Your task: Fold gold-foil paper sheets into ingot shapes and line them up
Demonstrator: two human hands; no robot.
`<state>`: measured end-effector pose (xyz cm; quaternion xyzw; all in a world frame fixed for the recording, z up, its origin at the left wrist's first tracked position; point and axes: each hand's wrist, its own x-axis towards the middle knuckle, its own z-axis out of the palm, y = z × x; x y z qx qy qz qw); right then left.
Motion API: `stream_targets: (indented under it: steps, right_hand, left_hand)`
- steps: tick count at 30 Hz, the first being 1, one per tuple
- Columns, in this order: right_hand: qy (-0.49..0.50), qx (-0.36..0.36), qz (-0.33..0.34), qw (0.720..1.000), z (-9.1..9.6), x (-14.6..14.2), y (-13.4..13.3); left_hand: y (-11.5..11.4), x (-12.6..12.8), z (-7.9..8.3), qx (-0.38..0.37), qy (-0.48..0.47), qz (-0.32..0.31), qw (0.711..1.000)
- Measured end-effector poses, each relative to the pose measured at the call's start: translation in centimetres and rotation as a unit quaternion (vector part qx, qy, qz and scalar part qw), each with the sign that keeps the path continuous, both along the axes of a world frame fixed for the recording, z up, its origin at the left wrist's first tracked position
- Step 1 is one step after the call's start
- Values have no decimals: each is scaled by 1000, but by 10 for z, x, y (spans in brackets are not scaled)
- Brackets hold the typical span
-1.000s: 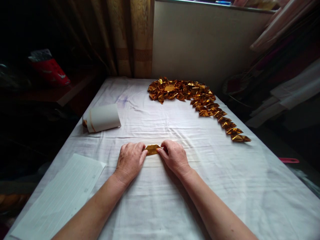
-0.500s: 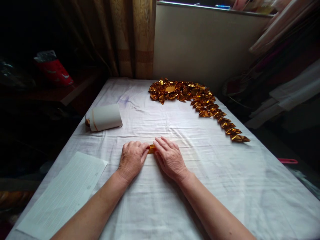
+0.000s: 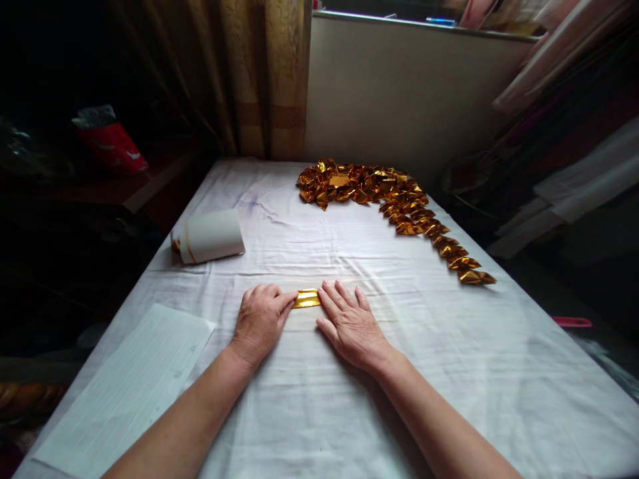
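A small strip of gold foil paper (image 3: 306,299) lies flat on the white cloth (image 3: 349,412) in front of me. My left hand (image 3: 259,319) rests palm down, fingers curled, with its fingertips pressing the strip's left end. My right hand (image 3: 349,322) lies flat and open over the strip's right end, fingers stretched out and pressing it down. Part of the strip is hidden under my right fingers.
A long heap of folded gold foil pieces (image 3: 379,193) curves along the far right of the table. A white paper roll (image 3: 210,236) lies on its side at the left. A lined white sheet (image 3: 130,386) sits near the front left edge. Curtains hang behind.
The gold piece was pinched between both hands and raised; now it lies flattened. My right hand opened and slid rightward along the strip. The left hand stayed put.
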<state>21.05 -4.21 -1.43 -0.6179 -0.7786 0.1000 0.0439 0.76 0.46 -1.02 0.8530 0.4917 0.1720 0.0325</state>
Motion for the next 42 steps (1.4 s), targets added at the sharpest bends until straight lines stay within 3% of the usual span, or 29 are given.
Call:
stream_targets:
  steps: [8, 14, 18, 22, 24, 28, 33, 37, 42]
  right_hand:
    - [-7, -14, -10, 1000, 3, 0, 0]
    - [2, -21, -16, 1000, 6, -1, 0]
    - [4, -17, -16, 1000, 6, -2, 0]
    - [10, -8, -15, 1000, 4, -2, -1]
    - [14, -7, -13, 1000, 4, -1, -1]
    - [22, -6, -12, 1000, 2, -1, 0]
    - [31, 1, -13, 999, 0, -1, -1]
    - [28, 7, -19, 999, 0, -3, -2]
    - [36, 23, -29, 999, -1, -3, -2]
  left_hand:
    - [-6, -24, -2, 35, 22, -41, 998]
    - [-9, -44, 7, 65, 69, -74, 993]
    - [-13, -22, 9, 89, 60, -61, 992]
    - [-19, 10, -3, 21, 85, -137, 987]
    - [-22, 15, -10, -13, 105, -143, 984]
    - [-27, -3, -15, -17, 122, -136, 983]
    - [-33, -24, -11, -10, 115, -132, 985]
    - [-30, -16, -2, 0, 66, -92, 994]
    - [-18, 5, 15, -31, 11, 8, 999]
